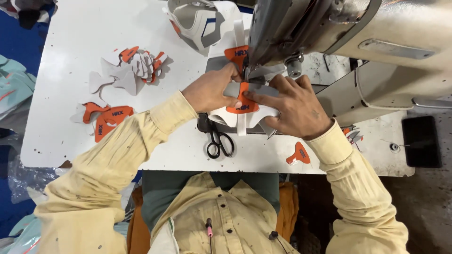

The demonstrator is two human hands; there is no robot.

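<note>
Seen from above, a person in a pale yellow shirt sits at a white table (70,70) with a sewing machine (358,42) at its right side. Both hands press a shoe piece (242,101), white and grey with an orange patch, flat under the needle at the middle of the table. The left hand (209,91) lies with fingers spread and flat on the piece's left side; the right hand (294,106) pins its right side, fingers extended, gripping nothing. The work looks partway through: a finished-looking upper (200,21) sits at the far edge, while loose cut pieces (132,68) and orange patches (110,120) wait near the left edge. One patch (299,154) lies at the near edge; black scissors (219,141) lie just below the hands.
</note>
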